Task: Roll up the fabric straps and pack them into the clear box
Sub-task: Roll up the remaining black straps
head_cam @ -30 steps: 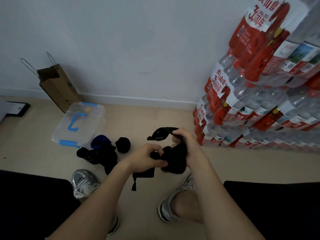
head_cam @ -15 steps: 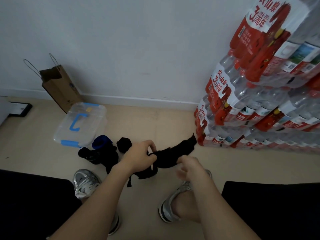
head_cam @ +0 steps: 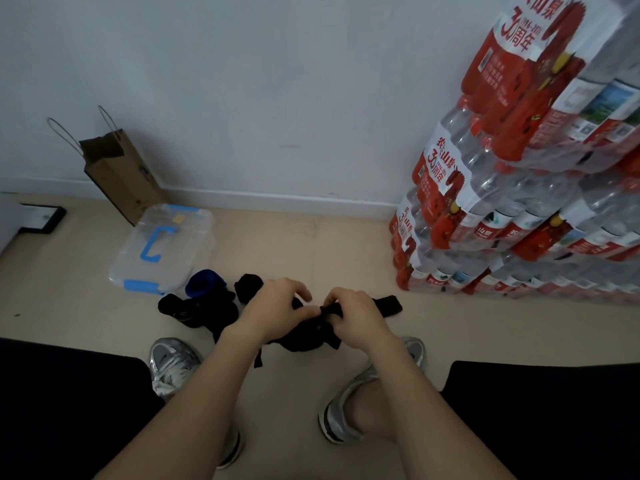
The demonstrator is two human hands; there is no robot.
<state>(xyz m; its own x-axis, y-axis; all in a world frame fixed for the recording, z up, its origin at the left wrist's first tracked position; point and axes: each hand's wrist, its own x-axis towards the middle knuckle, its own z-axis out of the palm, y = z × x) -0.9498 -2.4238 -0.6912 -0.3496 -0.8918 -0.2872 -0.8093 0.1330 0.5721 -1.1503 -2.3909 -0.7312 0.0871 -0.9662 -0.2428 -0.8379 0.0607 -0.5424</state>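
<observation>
Left hand (head_cam: 277,306) and right hand (head_cam: 356,317), close together, pinch a black fabric strap (head_cam: 389,306) while I see rolled dark straps (head_cam: 204,306) beside the lidded clear plastic box (head_cam: 162,247).

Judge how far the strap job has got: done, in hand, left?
Done: a blue roll and a black roll lie on the floor beside the clear box. In hand: the left hand and right hand grip a black strap. Left: roll it, pack everything; the box's lid is on.

Black strap (head_cam: 308,337) — its middle hidden; bottle stack (head_cam: 502,220) cropped right.
</observation>
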